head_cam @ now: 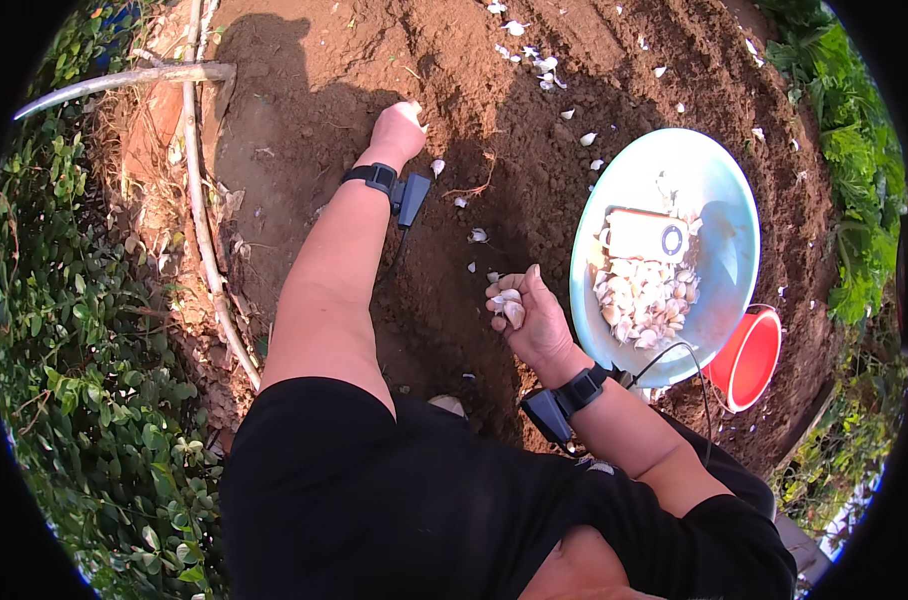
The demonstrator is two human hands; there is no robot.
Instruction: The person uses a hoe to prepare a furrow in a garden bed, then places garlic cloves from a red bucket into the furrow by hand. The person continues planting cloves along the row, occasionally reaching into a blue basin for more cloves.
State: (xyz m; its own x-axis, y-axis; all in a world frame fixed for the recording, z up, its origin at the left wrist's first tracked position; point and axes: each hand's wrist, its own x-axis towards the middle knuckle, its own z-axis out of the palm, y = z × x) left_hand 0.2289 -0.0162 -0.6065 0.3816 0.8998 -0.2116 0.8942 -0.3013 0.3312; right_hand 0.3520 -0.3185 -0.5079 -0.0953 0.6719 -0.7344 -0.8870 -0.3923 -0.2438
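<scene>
My left hand (397, 135) is low over the brown soil (326, 142), its fingers curled. Its fingertips are mostly hidden and sunlit, so I cannot tell whether a clove is between them. A garlic clove (438, 166) lies on the soil just below that hand. In my half-closed right hand (540, 322), palm up, are several garlic cloves (511, 307). Beside it stands a pale blue basin (728, 300), tilted in view, with a heap of garlic cloves (641, 304) inside. A white device with a round dial (645, 236) rests on the heap.
A red bucket (758, 360) stands behind the basin. More cloves (547, 67) are scattered along the soil. At left lie a long stick (198, 187) and a curved pole (131, 79) beside leafy shrubs (71, 337). Green leafy plants (863, 172) border the right. Each wrist carries a strapped device (412, 199) with a cable.
</scene>
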